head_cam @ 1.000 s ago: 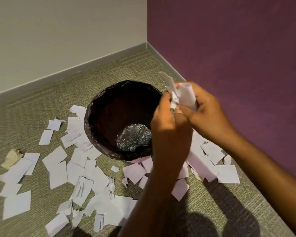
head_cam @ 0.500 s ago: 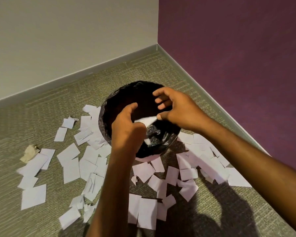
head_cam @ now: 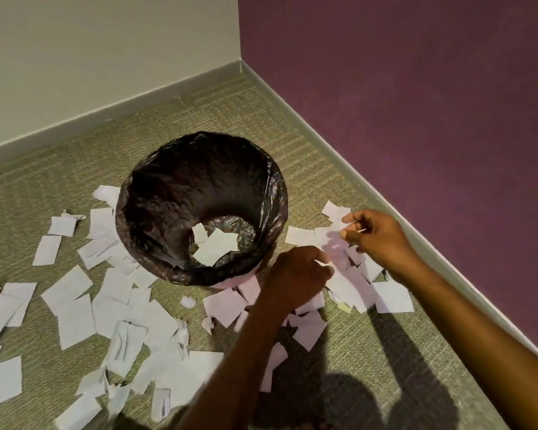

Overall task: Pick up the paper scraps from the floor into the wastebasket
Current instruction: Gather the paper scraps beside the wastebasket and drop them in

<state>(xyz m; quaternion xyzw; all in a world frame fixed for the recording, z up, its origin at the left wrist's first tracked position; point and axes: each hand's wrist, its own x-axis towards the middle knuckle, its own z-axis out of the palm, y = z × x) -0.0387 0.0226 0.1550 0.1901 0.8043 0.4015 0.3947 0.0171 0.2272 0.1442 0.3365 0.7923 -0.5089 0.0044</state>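
- The wastebasket stands upright, mouth up; paper scraps lie flat on the floor around it, some inside.
- Your left hand and right hand are over scraps right of it, fingers curled; grip unclear.

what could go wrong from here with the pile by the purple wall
1. The scraps under both hands overlap in a loose heap, so a pinch by the right hand or left hand may lift only a few and shed others on the way.
2. The wastebasket stands close beside the left hand; a carried handful could clip its rim and spill outside.
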